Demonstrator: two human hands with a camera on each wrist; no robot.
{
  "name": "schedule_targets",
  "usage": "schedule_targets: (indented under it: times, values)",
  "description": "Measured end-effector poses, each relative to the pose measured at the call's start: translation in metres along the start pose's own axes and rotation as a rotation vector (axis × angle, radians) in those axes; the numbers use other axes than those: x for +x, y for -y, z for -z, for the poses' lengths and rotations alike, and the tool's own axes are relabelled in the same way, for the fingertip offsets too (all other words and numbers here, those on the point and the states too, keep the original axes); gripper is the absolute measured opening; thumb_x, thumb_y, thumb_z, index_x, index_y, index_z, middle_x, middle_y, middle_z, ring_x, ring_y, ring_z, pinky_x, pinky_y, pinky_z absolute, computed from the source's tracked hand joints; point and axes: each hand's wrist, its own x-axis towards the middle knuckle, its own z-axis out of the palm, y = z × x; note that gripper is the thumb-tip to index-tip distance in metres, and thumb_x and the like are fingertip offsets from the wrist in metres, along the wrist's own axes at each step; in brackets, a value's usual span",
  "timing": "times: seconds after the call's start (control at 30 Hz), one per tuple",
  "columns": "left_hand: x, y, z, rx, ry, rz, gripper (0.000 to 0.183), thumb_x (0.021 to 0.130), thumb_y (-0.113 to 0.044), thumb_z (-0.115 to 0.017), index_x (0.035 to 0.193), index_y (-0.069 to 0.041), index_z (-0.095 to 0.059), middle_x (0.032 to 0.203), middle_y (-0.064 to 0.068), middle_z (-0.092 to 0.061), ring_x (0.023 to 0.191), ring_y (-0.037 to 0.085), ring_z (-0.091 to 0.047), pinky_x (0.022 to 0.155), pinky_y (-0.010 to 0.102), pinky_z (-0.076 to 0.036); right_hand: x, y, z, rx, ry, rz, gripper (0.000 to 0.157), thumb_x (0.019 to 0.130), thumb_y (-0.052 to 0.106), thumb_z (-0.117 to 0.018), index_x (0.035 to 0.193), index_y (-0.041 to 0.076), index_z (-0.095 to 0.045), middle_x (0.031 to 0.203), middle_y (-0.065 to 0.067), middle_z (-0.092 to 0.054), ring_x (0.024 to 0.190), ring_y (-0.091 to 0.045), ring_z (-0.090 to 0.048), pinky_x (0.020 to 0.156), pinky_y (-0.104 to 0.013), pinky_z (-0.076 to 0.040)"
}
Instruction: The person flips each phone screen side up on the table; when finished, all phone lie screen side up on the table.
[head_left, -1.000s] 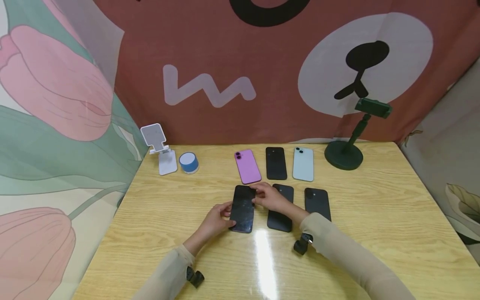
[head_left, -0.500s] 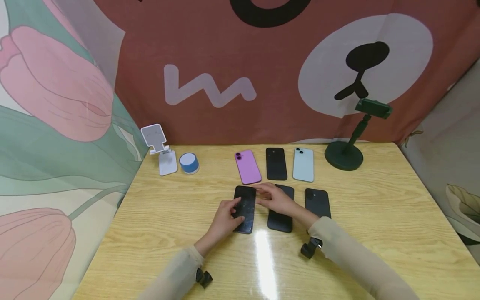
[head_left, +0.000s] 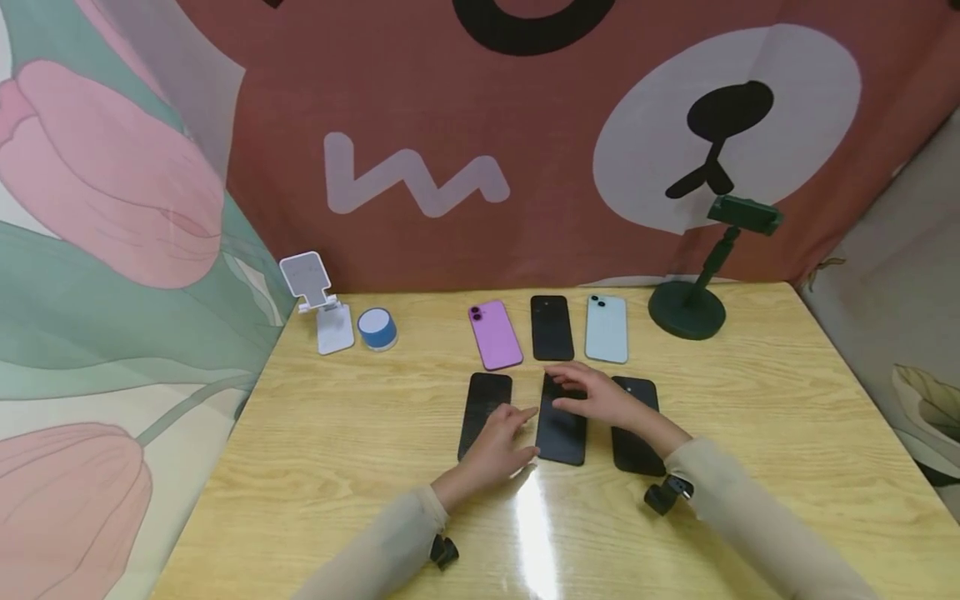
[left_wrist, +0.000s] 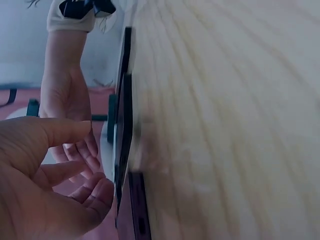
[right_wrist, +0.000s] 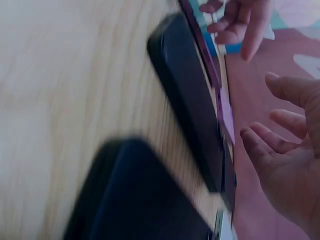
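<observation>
While a red bear-print hanging (head_left: 405, 92) backed the wood-grain tabletop (head_left: 300, 467), contents stood thus: one green stand (head_left: 687, 312); one white stand (head_left: 334, 331); left grip (head_left: 497, 446), fingers apart, just beside the dark middle front phone (head_left: 562, 437); right grip (head_left: 596, 396), likewise parted, over its far end; five other phones, being three dark phones (head_left: 551, 327), one pink phone (head_left: 496, 335), one pale-blue phone (head_left: 606, 330); one blue-and-white cylinder (head_left: 377, 329). Markings were too small to read.

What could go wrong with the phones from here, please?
The left hand partly overlaps the front-left phone in the head view, so it might nudge that phone askew. The right hand is over the front-middle phone; reaching farther, it could bump the black back-row phone.
</observation>
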Motion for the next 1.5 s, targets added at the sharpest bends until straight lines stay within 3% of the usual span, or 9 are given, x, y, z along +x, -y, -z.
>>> schedule_targets:
  times: [0.27,0.5,0.67,0.9,1.23,1.5]
  values:
    - [0.006,-0.016,-0.016,0.025,0.103,0.018,0.072,0.084,-0.021,-0.072,0.144,-0.005,-0.038,0.126,0.014,-0.043,0.110,0.022,-0.048,0.094,0.032,-0.042,-0.020,-0.014,0.027,-0.132,-0.043,-0.043,0.056,0.086,0.015,-0.070,0.133,-0.005,-0.048,0.127,-0.023,-0.050,0.111,-0.040,-0.053,0.088,-0.052,-0.046]
    - [0.004,-0.016,-0.024,0.023,0.108,0.066,0.077,0.083,-0.025,-0.073,0.146,-0.007,-0.034,0.131,0.015,-0.041,0.119,0.026,-0.043,0.096,0.036,-0.042,-0.024,-0.026,0.036,-0.277,-0.047,-0.019,0.060,0.082,0.019,-0.074,0.132,-0.004,-0.049,0.127,-0.022,-0.051,0.109,-0.038,-0.054,0.086,-0.052,-0.046]
    - [0.004,-0.018,-0.028,0.047,0.087,0.078,0.079,0.081,-0.026,-0.075,0.145,-0.004,-0.035,0.130,0.015,-0.041,0.119,0.027,-0.039,0.095,0.036,-0.042,-0.023,-0.030,0.035,-0.342,-0.001,-0.045,0.064,0.080,0.023,-0.076,0.132,-0.003,-0.050,0.133,-0.024,-0.048,0.121,-0.040,-0.046,0.095,-0.054,-0.039]
    - [0.007,-0.020,-0.032,0.081,0.095,0.098,0.082,0.077,-0.025,-0.078,0.145,-0.003,-0.036,0.135,0.017,-0.038,0.123,0.029,-0.032,0.096,0.037,-0.041,-0.021,-0.036,0.035,-0.352,0.093,-0.072,0.071,0.080,0.030,-0.076,0.137,-0.001,-0.047,0.140,-0.026,-0.041,0.130,-0.044,-0.035,0.101,-0.058,-0.032]
    - [0.013,-0.022,-0.037,0.198,0.099,0.137,0.089,0.073,-0.030,-0.082,0.144,-0.001,-0.037,0.140,0.019,-0.033,0.127,0.032,-0.029,0.095,0.040,-0.043,-0.017,-0.043,0.035,-0.351,0.178,-0.006,0.070,0.078,0.024,-0.077,0.136,-0.002,-0.048,0.139,-0.022,-0.045,0.132,-0.043,-0.031,0.103,-0.057,-0.029]
    - [0.016,-0.026,-0.037,0.241,0.081,0.161,0.084,0.073,-0.032,-0.081,0.141,-0.002,-0.042,0.138,0.017,-0.033,0.122,0.031,-0.031,0.092,0.039,-0.044,-0.016,-0.040,0.032,-0.382,0.237,0.039,0.073,0.079,0.028,-0.076,0.136,-0.005,-0.046,0.141,-0.026,-0.039,0.132,-0.048,-0.027,0.101,-0.059,-0.030]
